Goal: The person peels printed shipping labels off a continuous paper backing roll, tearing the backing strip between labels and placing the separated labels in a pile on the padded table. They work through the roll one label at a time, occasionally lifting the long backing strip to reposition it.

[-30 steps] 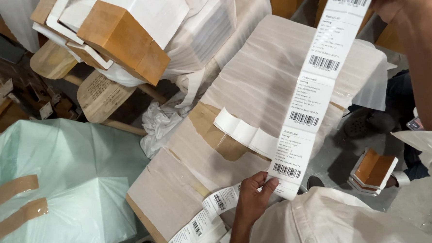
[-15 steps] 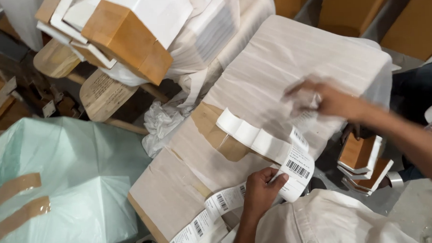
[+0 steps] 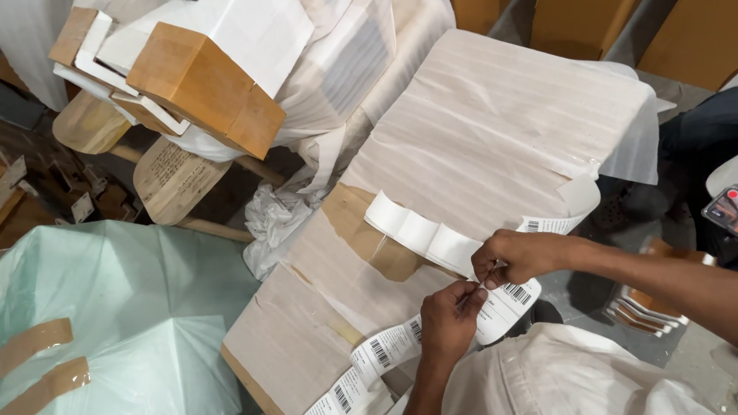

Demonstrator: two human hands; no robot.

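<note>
- White paper makes up the label strip (image 3: 506, 297), a long band of stickers with black bar marks.
- Both hands pinch the strip at one spot, close together, over the near edge of the wrapped package (image 3: 499, 135).
- The left hand (image 3: 449, 320) comes up from below, fingers shut on the strip.
- The right hand (image 3: 516, 257) comes in from the right, its fingertips pinched on the same strip.
- More of the strip trails down to the bottom left (image 3: 368, 365).
- A curly band of blank white backing (image 3: 420, 230) lies on the package, just beside the hands.
- Brown tape (image 3: 370, 232) sits under that band.
- Far left is a pale green bag (image 3: 125, 326).
- A wooden block (image 3: 206, 94) sits up top.
</note>
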